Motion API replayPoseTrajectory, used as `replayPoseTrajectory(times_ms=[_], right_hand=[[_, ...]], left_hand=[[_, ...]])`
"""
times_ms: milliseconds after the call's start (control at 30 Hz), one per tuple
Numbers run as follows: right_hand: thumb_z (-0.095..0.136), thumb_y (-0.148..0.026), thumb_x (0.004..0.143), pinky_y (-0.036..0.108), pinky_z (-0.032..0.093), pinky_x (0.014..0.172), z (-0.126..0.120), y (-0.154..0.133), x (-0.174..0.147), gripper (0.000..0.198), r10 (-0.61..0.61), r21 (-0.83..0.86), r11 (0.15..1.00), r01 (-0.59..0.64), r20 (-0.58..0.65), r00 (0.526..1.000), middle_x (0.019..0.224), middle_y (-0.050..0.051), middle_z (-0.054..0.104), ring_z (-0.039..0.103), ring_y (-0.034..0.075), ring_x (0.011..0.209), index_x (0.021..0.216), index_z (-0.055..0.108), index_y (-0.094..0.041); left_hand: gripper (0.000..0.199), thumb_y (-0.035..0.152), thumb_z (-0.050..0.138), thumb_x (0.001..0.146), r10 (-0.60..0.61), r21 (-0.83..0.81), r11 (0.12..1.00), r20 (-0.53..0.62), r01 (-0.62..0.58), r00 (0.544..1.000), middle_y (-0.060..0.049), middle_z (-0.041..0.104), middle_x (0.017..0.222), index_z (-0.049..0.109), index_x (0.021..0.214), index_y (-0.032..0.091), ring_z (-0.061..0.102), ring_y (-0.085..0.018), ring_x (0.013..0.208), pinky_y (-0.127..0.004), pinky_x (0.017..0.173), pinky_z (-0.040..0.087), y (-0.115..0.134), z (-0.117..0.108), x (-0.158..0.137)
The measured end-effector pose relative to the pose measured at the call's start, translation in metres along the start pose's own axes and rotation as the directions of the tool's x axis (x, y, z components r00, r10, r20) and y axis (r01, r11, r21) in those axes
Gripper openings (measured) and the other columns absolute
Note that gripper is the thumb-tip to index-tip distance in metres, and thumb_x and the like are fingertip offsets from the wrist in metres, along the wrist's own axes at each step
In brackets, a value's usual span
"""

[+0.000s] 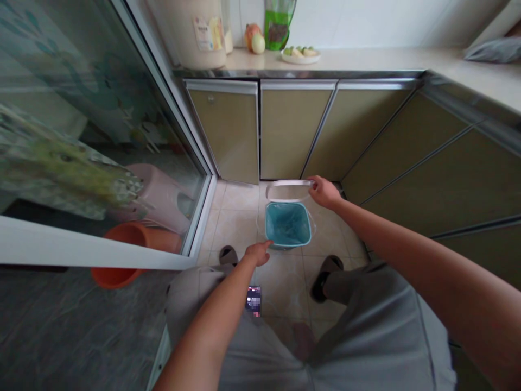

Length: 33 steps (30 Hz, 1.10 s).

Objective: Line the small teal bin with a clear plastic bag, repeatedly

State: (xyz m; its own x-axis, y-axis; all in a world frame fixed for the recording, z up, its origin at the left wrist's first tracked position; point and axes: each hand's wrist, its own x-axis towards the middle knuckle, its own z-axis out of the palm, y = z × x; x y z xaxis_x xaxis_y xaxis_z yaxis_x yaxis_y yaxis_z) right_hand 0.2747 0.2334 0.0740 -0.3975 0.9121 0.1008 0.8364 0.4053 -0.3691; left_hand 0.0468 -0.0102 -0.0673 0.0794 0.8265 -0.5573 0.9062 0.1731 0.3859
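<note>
A blue bin (280,245) lined with a thin translucent bag stands on the tiled floor in front of me. My right hand (324,192) is closed on the right end of a pale pinkish-white bin ring (287,183), held up just beyond the bin's far edge. My left hand (258,253) is at the bin's near left corner. Its index finger stretches out to the rim, while the other fingers are partly hidden. Loose edges of the bag stick out at the bin's sides.
Cabinet doors (296,127) stand behind the bin, with the leftmost one slightly ajar. A sliding glass door (195,157) is on the left, and an orange bucket (118,278) lies by it. A phone (253,300) is below my left hand. A plate (301,57) sits on the counter.
</note>
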Motion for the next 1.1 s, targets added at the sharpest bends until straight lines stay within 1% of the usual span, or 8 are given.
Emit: replayPoseTrajectory(times_ms=[133,267,533,700,800,900,1000,1100], right_hand=[[0.058,-0.027,0.085,0.04,0.053,0.091,0.004,-0.003,0.009,0.073,-0.018,-0.034,0.999,0.018,0.001,1.0,0.133,0.016,0.062,0.065,0.03,0.108,0.156,0.042,-0.02],[0.056,-0.03,0.087,0.043,0.053,0.091,0.011,-0.004,0.012,0.075,-0.003,-0.088,0.996,0.008,0.067,0.998,0.14,0.018,0.055,0.066,0.032,0.108,0.159,0.037,-0.023],[0.056,-0.031,0.088,0.044,0.053,0.093,0.015,0.001,0.012,0.074,-0.012,-0.086,0.996,0.019,0.085,0.996,0.141,0.019,0.054,0.065,0.034,0.112,0.159,0.036,-0.022],[0.06,-0.031,0.086,0.043,0.052,0.096,0.017,0.007,0.012,0.075,-0.013,-0.044,0.999,0.015,0.047,0.999,0.139,0.018,0.057,0.064,0.033,0.113,0.157,0.04,-0.022],[0.062,-0.029,0.083,0.043,0.052,0.098,0.027,0.019,0.007,0.075,-0.031,0.047,0.998,0.032,-0.014,0.999,0.137,0.019,0.059,0.063,0.032,0.114,0.155,0.043,-0.018],[0.061,-0.027,0.082,0.042,0.053,0.098,0.049,0.044,-0.011,0.071,-0.024,0.163,0.986,0.031,-0.048,0.999,0.131,0.018,0.064,0.065,0.029,0.111,0.151,0.048,-0.014],[0.06,-0.025,0.083,0.038,0.054,0.093,0.083,0.083,-0.046,0.051,0.129,0.216,0.967,-0.138,0.052,0.99,0.119,0.014,0.071,0.068,0.025,0.098,0.133,0.063,-0.016],[0.057,-0.022,0.083,0.031,0.055,0.077,0.121,0.121,-0.09,0.026,0.406,0.22,0.866,-0.45,0.216,0.888,0.09,0.011,0.074,0.07,0.021,0.08,0.103,0.071,-0.016]], left_hand=[[0.067,0.03,0.059,0.09,-0.007,-0.035,0.999,-0.013,0.007,1.0,-0.011,0.066,0.141,0.045,0.155,0.036,0.064,-0.033,0.127,-0.043,0.102,0.049,-0.001,0.001,0.002],[0.067,0.027,0.063,0.087,-0.001,-0.101,0.995,-0.044,-0.004,0.999,-0.011,0.068,0.138,0.049,0.152,0.035,0.065,-0.034,0.125,-0.043,0.102,0.049,-0.003,0.003,0.003],[0.066,0.025,0.065,0.085,0.002,-0.176,0.984,-0.073,-0.015,0.997,-0.008,0.075,0.118,0.054,0.149,0.035,0.069,-0.029,0.114,-0.038,0.098,0.049,-0.006,0.009,0.009],[0.054,0.026,0.066,0.085,-0.021,-0.299,0.954,-0.118,-0.015,0.993,-0.005,0.077,0.101,0.064,0.139,0.032,0.072,-0.023,0.094,-0.031,0.086,0.05,-0.011,0.018,0.019],[0.045,0.027,0.066,0.086,-0.037,-0.409,0.912,-0.177,-0.039,0.983,-0.004,0.076,0.095,0.069,0.132,0.028,0.07,-0.019,0.085,-0.027,0.078,0.049,-0.015,0.021,0.029],[0.039,0.026,0.066,0.087,-0.138,-0.539,0.842,-0.243,-0.016,0.96,-0.002,0.074,0.089,0.071,0.125,0.024,0.066,-0.016,0.074,-0.024,0.07,0.046,-0.018,0.019,0.041],[0.028,0.024,0.065,0.088,-0.286,-0.644,0.764,-0.284,0.039,0.915,-0.002,0.073,0.085,0.073,0.115,0.021,0.063,-0.013,0.068,-0.023,0.067,0.045,-0.025,0.013,0.053],[0.02,0.022,0.065,0.087,-0.43,-0.718,0.69,-0.304,0.092,0.85,-0.005,0.074,0.09,0.074,0.105,0.019,0.064,-0.014,0.073,-0.024,0.069,0.046,-0.034,0.008,0.066]])
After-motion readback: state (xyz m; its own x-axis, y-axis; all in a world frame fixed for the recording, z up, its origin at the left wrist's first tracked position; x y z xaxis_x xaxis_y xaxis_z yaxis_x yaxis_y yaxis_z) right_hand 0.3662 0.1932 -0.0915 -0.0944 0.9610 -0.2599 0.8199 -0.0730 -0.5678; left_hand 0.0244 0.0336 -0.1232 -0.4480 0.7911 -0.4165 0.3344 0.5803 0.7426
